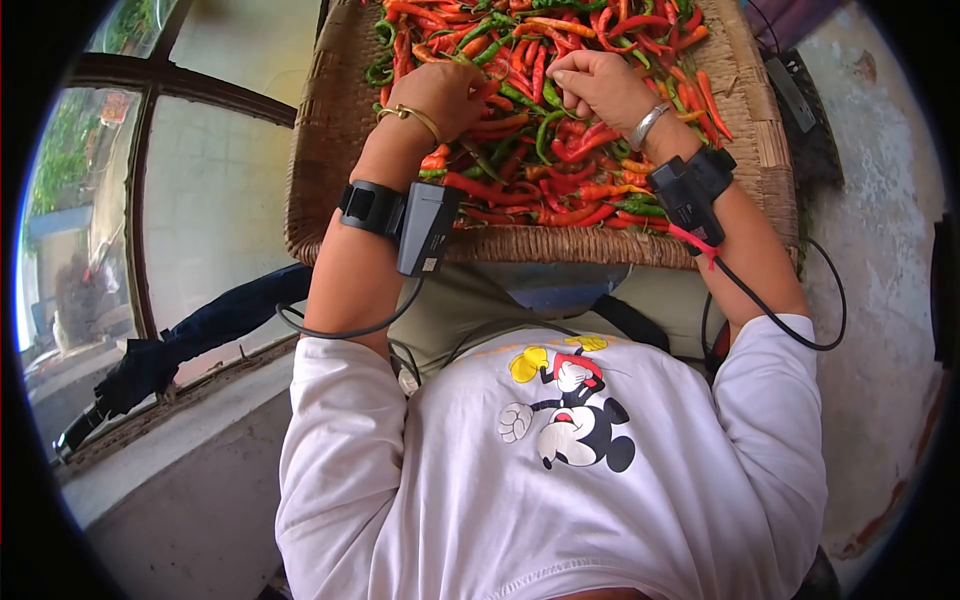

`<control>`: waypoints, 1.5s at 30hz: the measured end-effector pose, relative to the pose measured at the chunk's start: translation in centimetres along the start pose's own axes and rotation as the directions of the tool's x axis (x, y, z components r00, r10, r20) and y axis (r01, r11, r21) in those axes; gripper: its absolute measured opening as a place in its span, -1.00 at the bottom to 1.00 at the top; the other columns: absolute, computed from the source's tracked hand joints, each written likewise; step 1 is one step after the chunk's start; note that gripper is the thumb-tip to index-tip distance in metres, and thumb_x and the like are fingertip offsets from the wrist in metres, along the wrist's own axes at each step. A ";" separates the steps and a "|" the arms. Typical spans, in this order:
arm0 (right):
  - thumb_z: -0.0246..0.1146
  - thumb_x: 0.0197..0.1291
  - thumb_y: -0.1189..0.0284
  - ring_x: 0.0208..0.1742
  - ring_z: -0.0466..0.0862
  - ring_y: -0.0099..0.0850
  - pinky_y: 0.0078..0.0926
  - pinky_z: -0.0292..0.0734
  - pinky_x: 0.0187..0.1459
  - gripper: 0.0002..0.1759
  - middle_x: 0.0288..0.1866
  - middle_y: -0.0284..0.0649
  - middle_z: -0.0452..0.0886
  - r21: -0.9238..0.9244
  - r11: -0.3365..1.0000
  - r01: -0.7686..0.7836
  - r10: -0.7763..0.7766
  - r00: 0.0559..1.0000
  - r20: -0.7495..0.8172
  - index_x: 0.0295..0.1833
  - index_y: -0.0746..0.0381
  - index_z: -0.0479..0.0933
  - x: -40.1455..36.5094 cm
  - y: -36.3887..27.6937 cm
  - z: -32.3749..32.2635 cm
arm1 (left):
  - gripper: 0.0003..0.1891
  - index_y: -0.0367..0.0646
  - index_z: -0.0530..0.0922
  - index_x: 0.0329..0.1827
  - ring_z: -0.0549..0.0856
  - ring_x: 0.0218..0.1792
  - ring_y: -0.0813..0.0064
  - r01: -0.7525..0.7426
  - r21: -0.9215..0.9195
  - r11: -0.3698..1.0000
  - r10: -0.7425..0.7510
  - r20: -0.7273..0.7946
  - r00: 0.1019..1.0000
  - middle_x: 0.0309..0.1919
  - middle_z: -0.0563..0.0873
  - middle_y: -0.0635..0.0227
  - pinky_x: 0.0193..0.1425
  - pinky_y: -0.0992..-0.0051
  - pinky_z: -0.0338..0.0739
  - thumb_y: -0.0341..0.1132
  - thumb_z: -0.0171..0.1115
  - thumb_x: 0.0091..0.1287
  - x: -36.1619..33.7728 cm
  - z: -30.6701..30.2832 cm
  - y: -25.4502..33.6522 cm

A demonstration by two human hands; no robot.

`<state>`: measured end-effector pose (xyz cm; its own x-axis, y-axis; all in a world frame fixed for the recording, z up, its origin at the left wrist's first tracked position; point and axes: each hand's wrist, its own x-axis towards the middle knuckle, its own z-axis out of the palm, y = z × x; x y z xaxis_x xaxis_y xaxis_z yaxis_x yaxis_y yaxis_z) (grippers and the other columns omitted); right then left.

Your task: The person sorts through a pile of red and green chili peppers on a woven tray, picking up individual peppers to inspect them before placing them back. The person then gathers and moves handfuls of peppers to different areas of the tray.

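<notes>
A woven basket tray (335,130) rests on my lap, heaped with red, orange and green chili peppers (560,190). My left hand (445,95), with a gold bangle at the wrist, lies on the pile, its fingers curled around a red chili. My right hand (600,85), wearing a silver bracelet, is bunched just beside it, fingertips pinched on a chili at the pile's middle. The two hands nearly touch. A black strapped device with a cable sits on each forearm (425,225).
A window with a dark frame (150,200) fills the left side, and a folded dark umbrella (200,335) lies on its sill. To the right are a rough concrete surface (880,200) and a black object (800,110) next to the basket.
</notes>
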<state>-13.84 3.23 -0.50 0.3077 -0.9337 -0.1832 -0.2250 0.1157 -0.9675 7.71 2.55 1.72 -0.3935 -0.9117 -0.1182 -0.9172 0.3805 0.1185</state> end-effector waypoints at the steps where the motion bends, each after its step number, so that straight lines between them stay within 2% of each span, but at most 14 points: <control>1: 0.16 0.11 0.33 -0.59 0.45 -0.63 -0.68 0.39 -0.52 -0.74 -0.56 -0.38 0.51 -0.064 0.996 0.054 -0.053 0.998 0.014 -0.18 0.30 0.50 0.1 0.1 0.1 | -0.72 -0.11 0.57 -0.20 0.63 -0.31 0.24 -0.042 -0.158 0.986 0.034 -0.052 0.998 -0.35 0.64 0.20 -0.23 0.36 0.49 -0.19 0.21 0.06 0.1 -0.1 0.2; 7: 0.23 0.03 0.33 -0.50 0.51 -0.58 -0.60 0.43 -0.40 -0.75 -0.54 -0.35 0.54 -0.373 0.890 0.263 -0.272 0.962 0.030 -0.22 0.27 0.54 -0.6 -0.7 1.3 | -0.74 -0.19 0.55 -0.11 0.65 -0.37 0.41 -0.248 -0.390 0.887 0.218 -0.120 0.968 -0.39 0.65 0.20 -0.24 0.46 0.51 -0.35 0.16 0.13 0.0 -0.3 1.0; 11: 0.22 0.05 0.29 -0.51 0.52 -0.57 -0.59 0.42 -0.43 -0.74 -0.57 -0.35 0.53 -0.467 0.841 0.273 -0.309 0.951 -0.002 -0.23 0.26 0.53 -0.3 -0.3 1.3 | -0.77 -0.19 0.54 -0.09 0.63 -0.34 0.58 -0.145 -0.511 0.848 0.139 -0.049 0.989 -0.36 0.65 0.30 -0.19 0.56 0.52 -0.36 0.12 0.21 -0.1 -0.5 1.3; 13: 0.22 0.05 0.27 -0.51 0.52 -0.57 -0.58 0.42 -0.44 -0.73 -0.58 -0.35 0.52 -0.462 0.845 0.270 -0.311 0.950 -0.013 -0.24 0.26 0.53 -0.1 -0.2 1.2 | -0.76 -0.22 0.52 -0.07 0.59 -0.29 0.70 -0.124 -0.780 0.613 0.103 -0.077 0.992 -0.32 0.63 0.42 -0.14 0.64 0.52 -0.33 0.12 0.24 0.1 -0.3 1.0; 16: 0.19 0.11 0.21 -0.58 0.51 -0.59 -0.61 0.41 -0.53 -0.71 -0.62 -0.37 0.50 -0.246 0.941 0.232 -0.241 0.971 -0.004 -0.30 0.25 0.53 -0.2 -0.3 0.9 | -0.73 -0.26 0.52 -0.08 0.60 -0.30 0.66 -0.197 -0.928 0.315 0.115 -0.169 0.979 -0.35 0.65 0.39 -0.22 0.63 0.50 -0.29 0.15 0.23 0.3 0.3 1.1; 20: 0.14 0.16 0.13 -0.68 0.44 -0.66 -0.72 0.35 -0.64 -0.65 -0.64 -0.40 0.48 0.136 0.986 0.095 -0.106 0.992 0.075 -0.37 0.23 0.52 0.0 -0.1 0.4 | -0.70 -0.29 0.50 -0.06 0.60 -0.27 0.63 -0.102 -0.946 0.308 0.118 -0.068 0.991 -0.31 0.64 0.38 -0.16 0.66 0.50 -0.29 0.16 0.22 0.3 0.0 0.9; 26: 0.14 0.15 0.15 -0.69 0.44 -0.63 -0.68 0.35 -0.64 -0.66 -0.66 -0.38 0.47 0.023 0.995 0.095 -0.095 0.995 -0.006 -0.31 0.24 0.53 -0.1 -0.3 0.3 | -0.73 -0.24 0.54 -0.10 0.62 -0.32 0.61 -0.078 -0.923 0.377 0.090 -0.047 0.995 -0.35 0.66 0.35 -0.21 0.63 0.51 -0.31 0.19 0.18 0.3 0.2 0.6; 28: 0.16 0.13 0.17 -0.69 0.44 -0.60 -0.64 0.37 -0.62 -0.68 -0.66 -0.36 0.47 -0.158 0.980 0.121 -0.130 0.990 -0.047 -0.27 0.24 0.53 -0.3 -0.9 0.3 | -0.78 -0.19 0.58 -0.18 0.64 -0.39 0.56 -0.131 -0.651 0.748 0.057 -0.134 0.989 -0.43 0.67 0.32 -0.26 0.59 0.51 -0.34 0.23 0.12 0.2 0.1 0.7; 30: 0.19 0.06 0.23 -0.57 0.54 -0.43 -0.49 0.45 -0.47 -0.71 -0.58 -0.25 0.53 -0.609 0.751 0.256 -0.355 0.934 -0.044 -0.21 0.22 0.53 -1.0 -1.7 0.5 | -0.80 -0.18 0.59 -0.21 0.64 -0.40 0.53 -0.189 -0.610 0.769 0.114 -0.160 0.980 -0.45 0.67 0.30 -0.27 0.58 0.51 -0.35 0.24 0.10 0.0 0.0 1.0; 33: 0.20 0.00 0.24 -0.38 0.58 -0.27 -0.36 0.48 -0.31 -0.70 -0.46 -0.18 0.56 -0.693 0.506 0.513 -0.572 0.802 0.175 -0.20 0.19 0.53 -0.7 -1.0 1.0 | -0.81 -0.18 0.59 -0.21 0.61 -0.42 0.62 -0.232 -0.596 0.769 0.184 -0.141 0.973 -0.45 0.66 0.38 -0.29 0.62 0.50 -0.36 0.23 0.11 -0.5 -0.8 1.6; 39: 0.21 -0.08 0.09 -0.30 0.57 -0.19 -0.29 0.46 -0.24 -0.58 -0.42 -0.13 0.57 -0.764 0.609 0.211 -0.085 0.976 0.201 -0.31 0.25 0.52 -0.4 -1.1 1.2 | -0.81 -0.17 0.59 -0.23 0.61 -0.43 0.59 -0.249 -0.649 0.719 0.011 -0.347 0.938 -0.46 0.66 0.37 -0.30 0.57 0.51 -0.34 0.24 0.10 0.3 -0.3 0.5; 41: 0.25 -0.01 0.25 -0.59 0.50 -0.38 -0.44 0.37 -0.50 -0.72 -0.65 -0.20 0.48 -0.739 0.607 0.293 -0.148 0.955 0.257 -0.42 0.28 0.49 0.7 0.4 0.0 | -0.78 -0.16 0.59 -0.25 0.65 -0.43 0.44 -0.249 -0.648 0.719 -0.093 -0.445 0.891 -0.46 0.67 0.27 -0.31 0.49 0.52 -0.27 0.26 0.07 0.4 -0.8 -0.5; 43: 0.18 0.13 0.24 -0.53 0.51 -0.66 -0.70 0.41 -0.57 -0.73 -0.54 -0.34 0.54 -0.377 0.926 0.009 0.038 0.992 0.118 -0.27 0.25 0.51 1.0 -0.5 -1.4 | -0.74 -0.12 0.59 -0.23 0.65 -0.39 0.31 -0.018 -0.293 0.956 -0.090 -0.350 0.932 -0.44 0.66 0.25 -0.27 0.38 0.52 -0.19 0.24 0.06 0.2 -1.2 -1.2; 45: 0.14 0.17 0.22 -0.51 0.52 -0.70 -0.76 0.42 -0.56 -0.65 -0.46 -0.35 0.56 0.178 0.971 0.160 -0.150 0.986 -0.070 -0.07 0.26 0.46 1.9 0.5 -2.7 | -0.72 -0.07 0.60 -0.23 0.62 -0.30 0.21 0.032 -0.203 0.979 -0.078 -0.226 0.971 -0.38 0.65 0.21 -0.20 0.31 0.50 -0.14 0.22 0.05 0.1 -0.7 -0.9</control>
<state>-15.89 0.63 -0.88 0.2722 -0.9620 -0.0232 -0.0048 0.0227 -0.9997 8.51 2.06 2.29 -0.2960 -0.9500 0.0990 -0.8973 0.3121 0.3121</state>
